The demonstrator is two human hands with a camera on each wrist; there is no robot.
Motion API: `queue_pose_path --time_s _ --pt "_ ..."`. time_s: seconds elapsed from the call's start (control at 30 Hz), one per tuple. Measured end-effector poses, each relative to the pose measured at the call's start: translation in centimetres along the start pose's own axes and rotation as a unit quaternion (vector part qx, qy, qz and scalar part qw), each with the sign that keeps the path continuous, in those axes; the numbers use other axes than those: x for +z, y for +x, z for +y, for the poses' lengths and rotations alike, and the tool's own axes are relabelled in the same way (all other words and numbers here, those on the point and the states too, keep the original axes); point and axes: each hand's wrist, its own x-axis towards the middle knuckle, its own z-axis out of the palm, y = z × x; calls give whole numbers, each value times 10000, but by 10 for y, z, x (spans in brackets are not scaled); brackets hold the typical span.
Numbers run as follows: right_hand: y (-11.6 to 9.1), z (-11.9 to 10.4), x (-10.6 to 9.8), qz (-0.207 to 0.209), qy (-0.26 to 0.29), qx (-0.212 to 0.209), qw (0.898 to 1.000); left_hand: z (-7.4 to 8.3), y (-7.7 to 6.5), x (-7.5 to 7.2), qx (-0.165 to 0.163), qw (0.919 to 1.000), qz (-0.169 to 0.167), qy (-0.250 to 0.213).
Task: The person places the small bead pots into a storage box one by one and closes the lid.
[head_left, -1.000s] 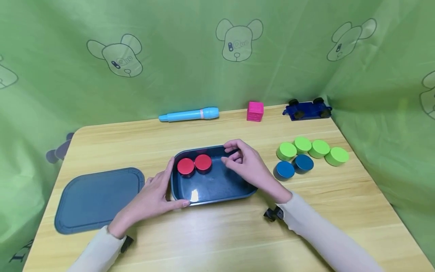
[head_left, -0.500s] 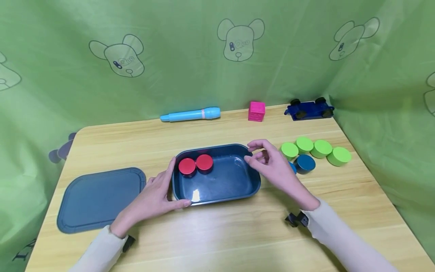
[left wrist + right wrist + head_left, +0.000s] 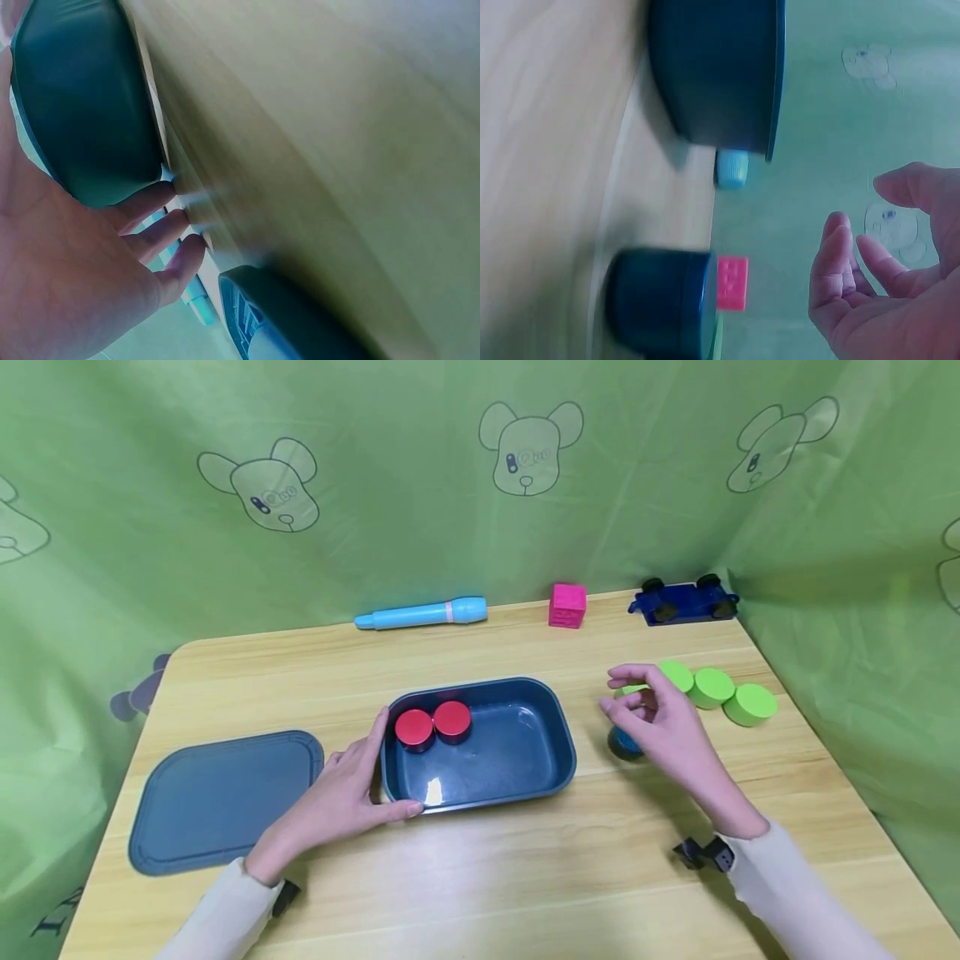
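My left hand (image 3: 348, 793) rests at the left end of a dark blue plastic box (image 3: 487, 797), its thumb on the near rim and its straight index finger along the left side. Two red round pieces (image 3: 433, 724) sit side by side in the box. To the right of the box, my right hand (image 3: 667, 727) hovers with bent fingers spread apart and nothing between them. Just beneath it is a dark blue round piece (image 3: 624, 744), seen in the right wrist view as a short cylinder (image 3: 660, 300). The second blue piece is hidden behind this hand.
Several lime green round pieces (image 3: 712, 688) stand right of the right hand, one partly covered by it. A flat blue lid (image 3: 225, 802) lies at left. Along the back edge are a light blue toy microphone (image 3: 420, 613), a pink cube (image 3: 567, 606) and a blue wheeled toy (image 3: 684, 603).
My right hand has moved right, from over the box's right end to above the blue round pieces. My left hand stays on the box; the red pieces have not moved.
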Motion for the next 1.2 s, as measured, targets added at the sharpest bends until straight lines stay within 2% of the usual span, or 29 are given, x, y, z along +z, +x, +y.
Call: queue_pose_path --time_s 0.33,0.5,0.8,1.0,1.2 --pt "-12 22 -28 301 -97 283 9991 -2 -1 1 37 10000 -17 36" --pt "-15 37 -37 531 -423 400 9969 -3 -1 1 32 10000 -16 31" --pt "-23 60 -52 703 -932 525 9918 -2 0 1 -21 10000 -25 -58" --pt "-27 70 -58 587 -1212 661 9887 -3 0 1 -12 10000 -3 -23" --pt "-27 81 -60 246 -1390 750 9871 -3 0 2 -37 10000 -20 -37"
